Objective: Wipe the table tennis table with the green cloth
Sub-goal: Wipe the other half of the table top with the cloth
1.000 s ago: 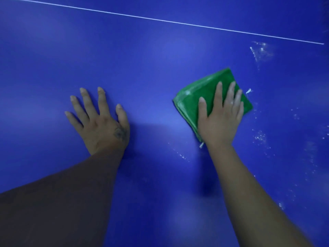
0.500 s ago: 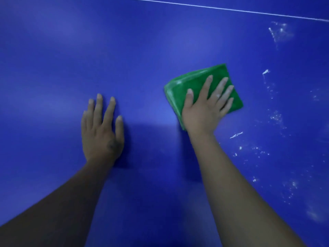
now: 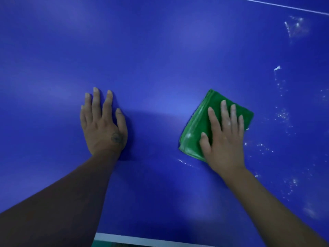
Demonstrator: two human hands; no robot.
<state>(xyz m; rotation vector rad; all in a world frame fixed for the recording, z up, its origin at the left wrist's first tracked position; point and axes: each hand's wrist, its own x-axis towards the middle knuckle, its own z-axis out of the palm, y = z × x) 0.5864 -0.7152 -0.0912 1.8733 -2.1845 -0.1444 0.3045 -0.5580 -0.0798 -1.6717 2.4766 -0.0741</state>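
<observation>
Right of centre on the smooth blue table tennis surface (image 3: pixel 160 59), my right hand (image 3: pixel 222 139) lies flat with straight fingers, pressing down on the folded green cloth (image 3: pixel 197 129). That cloth is a layered square turned cornerwise, with pale smears along its left edge. White specks and streaks (image 3: pixel 283 114) dot the blue to its right. Well to the left, my left hand (image 3: pixel 103 125) rests open, palm down, fingers straight.
</observation>
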